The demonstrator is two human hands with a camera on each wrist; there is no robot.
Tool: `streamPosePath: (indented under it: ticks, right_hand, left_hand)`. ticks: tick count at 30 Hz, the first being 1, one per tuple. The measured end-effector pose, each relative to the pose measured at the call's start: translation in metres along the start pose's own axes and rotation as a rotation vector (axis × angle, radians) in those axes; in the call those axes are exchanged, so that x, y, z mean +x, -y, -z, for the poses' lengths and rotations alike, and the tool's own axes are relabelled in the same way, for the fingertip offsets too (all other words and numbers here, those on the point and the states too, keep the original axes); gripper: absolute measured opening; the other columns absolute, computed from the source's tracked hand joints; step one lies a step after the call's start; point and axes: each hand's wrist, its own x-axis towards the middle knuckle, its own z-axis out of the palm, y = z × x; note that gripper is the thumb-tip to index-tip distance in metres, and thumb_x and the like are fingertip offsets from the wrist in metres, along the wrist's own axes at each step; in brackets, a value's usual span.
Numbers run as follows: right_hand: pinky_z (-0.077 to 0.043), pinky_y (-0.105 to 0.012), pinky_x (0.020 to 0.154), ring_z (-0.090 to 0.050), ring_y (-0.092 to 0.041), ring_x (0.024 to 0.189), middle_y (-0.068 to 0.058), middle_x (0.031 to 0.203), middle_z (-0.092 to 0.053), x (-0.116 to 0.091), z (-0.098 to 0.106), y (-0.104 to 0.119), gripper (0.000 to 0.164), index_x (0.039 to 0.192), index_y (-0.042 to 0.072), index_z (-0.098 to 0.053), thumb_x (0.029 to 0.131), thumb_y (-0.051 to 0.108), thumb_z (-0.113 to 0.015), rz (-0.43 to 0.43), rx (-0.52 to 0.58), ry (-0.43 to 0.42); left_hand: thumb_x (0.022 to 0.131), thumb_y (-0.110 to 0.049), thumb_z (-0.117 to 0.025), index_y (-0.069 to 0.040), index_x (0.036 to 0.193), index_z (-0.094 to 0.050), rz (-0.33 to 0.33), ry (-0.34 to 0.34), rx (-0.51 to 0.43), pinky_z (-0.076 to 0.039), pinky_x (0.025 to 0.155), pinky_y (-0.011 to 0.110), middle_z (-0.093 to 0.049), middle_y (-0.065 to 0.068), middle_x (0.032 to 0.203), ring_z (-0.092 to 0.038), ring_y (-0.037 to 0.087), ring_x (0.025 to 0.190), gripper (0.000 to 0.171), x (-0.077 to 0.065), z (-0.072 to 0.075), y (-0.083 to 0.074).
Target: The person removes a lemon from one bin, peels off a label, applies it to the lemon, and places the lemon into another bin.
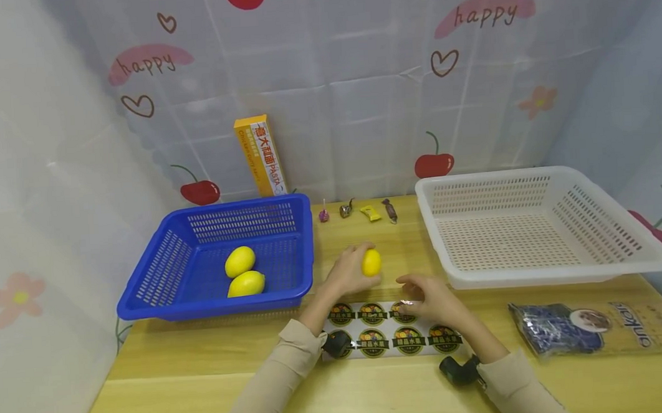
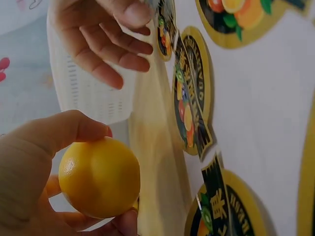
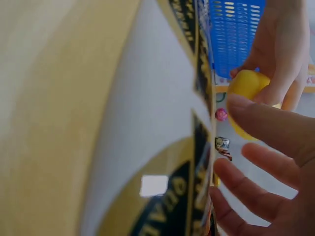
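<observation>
My left hand (image 1: 350, 271) grips a yellow lemon (image 1: 371, 262) between thumb and fingers, above the table behind a sheet of round fruit stickers (image 1: 390, 327). In the left wrist view the lemon (image 2: 100, 177) shows its rounded end, with the thumb along its upper side. To the right, my right hand (image 1: 431, 298) hovers over the sheet's back edge, fingers loosely bent and apart, with nothing between them. Its fingers (image 3: 256, 191) are spread in the right wrist view, the thumb overlapping the lemon there. Two more lemons (image 1: 240, 262) lie in the blue basket (image 1: 215, 305).
A white basket (image 1: 542, 275) stands at the right, with a bag of pasta (image 1: 607, 327) in front of it. Several wrapped candies (image 1: 370, 213) line the table's back edge. Behind the blue basket a yellow pasta box (image 1: 261, 155) leans against the curtain.
</observation>
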Motion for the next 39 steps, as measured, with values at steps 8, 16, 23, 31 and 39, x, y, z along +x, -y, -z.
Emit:
streamPosePath:
  ticks: [8,16,23,31,39]
  right_hand:
    - [-0.051,-0.039,0.077,-0.060,-0.023,0.086,-0.009,0.095,-0.065,0.002,-0.001,0.003,0.045,0.107,-0.001,-0.064,0.068,0.012,-0.082,-0.040,-0.098,0.119]
    - [-0.049,-0.032,0.073,-0.056,-0.016,0.080,-0.001,0.087,-0.062,0.002,0.000,0.000,0.036,0.099,0.001,-0.066,0.069,0.014,-0.082,-0.002,-0.090,0.149]
    - [-0.047,-0.032,0.073,-0.056,-0.016,0.081,-0.001,0.087,-0.062,0.002,-0.002,-0.002,0.035,0.099,0.003,-0.067,0.070,0.014,-0.082,-0.016,-0.087,0.162]
    - [-0.047,-0.032,0.073,-0.056,-0.016,0.083,-0.001,0.090,-0.062,0.003,-0.002,-0.003,0.037,0.102,0.002,-0.066,0.070,0.013,-0.081,-0.027,-0.092,0.165]
    - [-0.048,-0.033,0.073,-0.056,-0.017,0.083,-0.001,0.090,-0.062,0.003,-0.002,-0.003,0.037,0.103,0.002,-0.066,0.071,0.013,-0.081,-0.027,-0.094,0.167]
  left_hand:
    - [0.075,-0.023,-0.071,-0.012,0.135,-0.046,-0.010,0.033,-0.023,-0.046,0.070,0.028,-0.056,0.012,0.117,-0.054,0.021,0.092,0.066,0.014,-0.008,0.007]
    - [0.072,-0.015,-0.076,-0.004,0.133,-0.038,-0.017,0.024,-0.108,-0.049,0.079,0.034,-0.056,0.015,0.115,-0.057,0.026,0.095,0.073,0.026,-0.015,0.019]
    - [0.075,-0.010,-0.071,-0.004,0.136,-0.044,-0.086,-0.011,-0.165,-0.046,0.089,0.042,-0.051,0.016,0.129,-0.053,0.030,0.109,0.068,0.031,-0.020,0.029]
    - [0.075,-0.008,-0.069,-0.006,0.143,-0.037,-0.087,-0.031,-0.260,-0.042,0.096,0.045,-0.047,0.015,0.138,-0.049,0.031,0.119,0.074,0.033,-0.021,0.035]
    - [0.075,-0.015,-0.076,-0.003,0.138,-0.043,-0.093,-0.051,-0.289,-0.041,0.099,0.043,-0.049,0.014,0.137,-0.049,0.030,0.121,0.071,0.037,-0.020,0.039]
